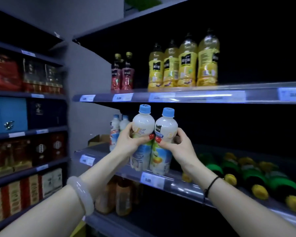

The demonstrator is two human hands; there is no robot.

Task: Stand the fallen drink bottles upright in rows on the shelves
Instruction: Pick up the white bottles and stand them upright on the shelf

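On the near wrists sit a pale bangle (80, 194) and a black band (210, 185). The left hand (126, 139) curls around the left white bottle (143, 124); the right hand (176, 146) grips the right white bottle (167, 127). Both bottles are upright and touching, with their bases at the front edge of the middle shelf (183, 187). To the right, green bottles (246, 173) lie on their sides (yellow caps forward). Further back at the left stand two more white bottles (115, 127). Above them, yellow bottles (183, 65) and red bottles (122, 74) stand upright.
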